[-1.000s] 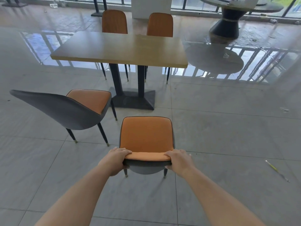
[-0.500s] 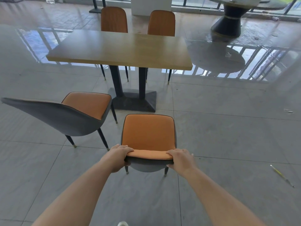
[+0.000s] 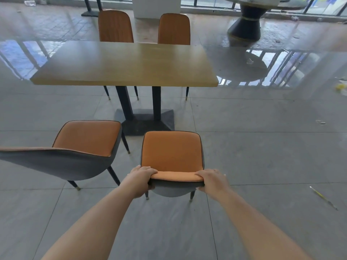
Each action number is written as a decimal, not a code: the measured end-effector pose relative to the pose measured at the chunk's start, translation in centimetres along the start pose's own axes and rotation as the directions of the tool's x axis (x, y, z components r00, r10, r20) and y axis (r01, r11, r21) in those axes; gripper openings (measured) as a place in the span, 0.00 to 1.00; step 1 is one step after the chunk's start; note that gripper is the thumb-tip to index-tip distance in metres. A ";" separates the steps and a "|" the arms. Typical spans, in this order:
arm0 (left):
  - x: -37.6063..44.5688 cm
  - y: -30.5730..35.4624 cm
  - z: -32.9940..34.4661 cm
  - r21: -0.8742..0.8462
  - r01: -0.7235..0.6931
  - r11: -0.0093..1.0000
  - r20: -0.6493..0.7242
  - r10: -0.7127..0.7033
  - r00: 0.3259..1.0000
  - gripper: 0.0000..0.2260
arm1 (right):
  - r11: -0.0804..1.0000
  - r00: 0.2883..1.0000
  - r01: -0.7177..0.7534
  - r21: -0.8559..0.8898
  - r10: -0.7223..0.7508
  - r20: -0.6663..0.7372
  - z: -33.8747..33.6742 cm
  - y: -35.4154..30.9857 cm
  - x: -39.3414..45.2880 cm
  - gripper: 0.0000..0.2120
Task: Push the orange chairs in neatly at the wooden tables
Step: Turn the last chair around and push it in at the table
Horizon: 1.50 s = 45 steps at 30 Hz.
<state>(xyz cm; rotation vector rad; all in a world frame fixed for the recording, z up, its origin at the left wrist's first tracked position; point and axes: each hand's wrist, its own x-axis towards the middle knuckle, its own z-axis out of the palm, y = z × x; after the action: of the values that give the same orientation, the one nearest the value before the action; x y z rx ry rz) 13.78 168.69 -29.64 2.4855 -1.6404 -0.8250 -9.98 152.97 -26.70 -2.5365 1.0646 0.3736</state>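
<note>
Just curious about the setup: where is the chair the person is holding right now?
In the head view, the held chair stands low centre, short of the wooden table, right of a second, angled chair.

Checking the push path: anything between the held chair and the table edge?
Nothing visible on the floor ahead. Both hands grip the chair back; the table base lies just ahead-left of the seat, and the second chair stands beside it, apart.

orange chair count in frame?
4. One gripped at its backrest by the left hand and right hand: held chair. Angled chair to its left. Far-left chair and far-right chair behind the wooden table. Others may sit outside view.
</note>
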 end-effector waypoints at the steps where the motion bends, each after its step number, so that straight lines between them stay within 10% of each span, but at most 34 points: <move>1: 0.5 -0.2 -0.3 -0.003 -0.004 1.000 -0.007 0.004 1.000 0.22 | 1.000 1.000 0.001 -0.002 -0.001 -0.004 -0.2 0.0 0.6 0.22; 45: 15.0 0.9 -6.7 -0.045 0.043 0.998 -0.081 -0.047 0.996 0.24 | 0.997 0.997 0.072 0.029 -0.072 -0.001 -7.7 5.3 16.0 0.19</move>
<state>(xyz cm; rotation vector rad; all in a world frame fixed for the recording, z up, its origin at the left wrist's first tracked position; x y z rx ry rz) 20.53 153.64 -29.68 2.4996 -1.5294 -0.7438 -2.12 136.17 -27.01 -2.5411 0.9682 0.3353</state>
